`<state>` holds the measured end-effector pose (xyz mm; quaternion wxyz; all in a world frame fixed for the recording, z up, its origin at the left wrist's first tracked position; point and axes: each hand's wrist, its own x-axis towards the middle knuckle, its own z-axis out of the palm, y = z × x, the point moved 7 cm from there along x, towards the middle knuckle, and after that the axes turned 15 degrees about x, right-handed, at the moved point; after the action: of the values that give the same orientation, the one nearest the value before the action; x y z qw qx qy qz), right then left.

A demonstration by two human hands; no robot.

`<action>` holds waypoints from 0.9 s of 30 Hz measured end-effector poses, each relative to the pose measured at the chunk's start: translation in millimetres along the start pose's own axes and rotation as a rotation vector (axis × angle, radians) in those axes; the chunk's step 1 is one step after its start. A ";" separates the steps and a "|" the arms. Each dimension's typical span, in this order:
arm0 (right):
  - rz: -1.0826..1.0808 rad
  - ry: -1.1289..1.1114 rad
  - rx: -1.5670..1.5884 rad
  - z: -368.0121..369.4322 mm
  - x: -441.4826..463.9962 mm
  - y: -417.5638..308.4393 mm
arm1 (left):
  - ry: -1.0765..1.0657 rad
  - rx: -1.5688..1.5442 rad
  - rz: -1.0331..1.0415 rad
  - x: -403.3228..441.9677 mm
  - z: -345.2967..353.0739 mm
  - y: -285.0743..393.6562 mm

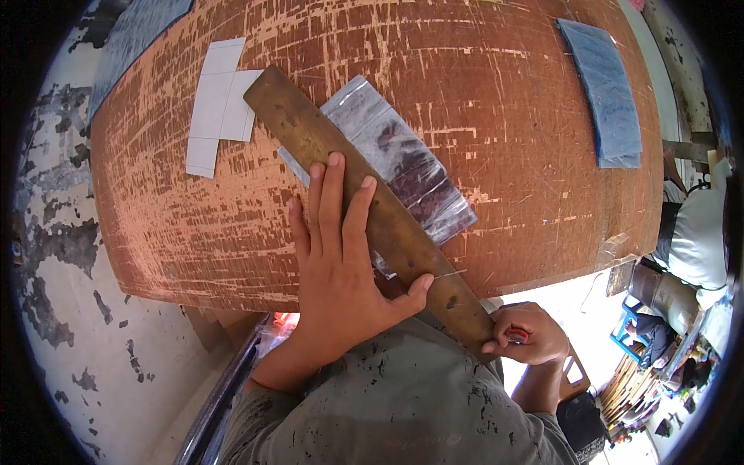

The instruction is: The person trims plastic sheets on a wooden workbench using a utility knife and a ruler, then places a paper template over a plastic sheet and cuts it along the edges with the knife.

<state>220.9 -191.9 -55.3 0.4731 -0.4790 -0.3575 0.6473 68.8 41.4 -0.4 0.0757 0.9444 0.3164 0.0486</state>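
A long, worn brown straightedge point(403, 240) lies diagonally over a sheet of clear plastic point(411, 167), which shows on both sides of it. My left hand point(337, 263) presses flat on the straightedge, fingers spread and thumb stretched toward its lower part. At the lower end of the straightedge, my right hand point(531, 333) is closed around a small red object point(517, 335). Only its red end shows, so its kind is hidden. Left of the straightedge's top end lies a white paper piece point(221, 101) with stepped edges and ruled lines.
The scratched brown board point(527, 209) carries a stack of bluish plastic sheets point(604, 93) at the right. More bluish sheeting point(139, 46) lies at the far left corner. Another person point(694, 232) and a blue stool point(626, 333) are off to the right.
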 end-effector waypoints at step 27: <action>0.056 0.034 0.020 1.5 1.5 0.6 | -0.019 -0.033 0.013 -0.9 3.1 -0.8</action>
<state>219.2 -190.7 -55.8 0.4657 -0.4950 -0.3291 0.6555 68.0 41.1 -3.5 0.0939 0.9454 0.3088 0.0456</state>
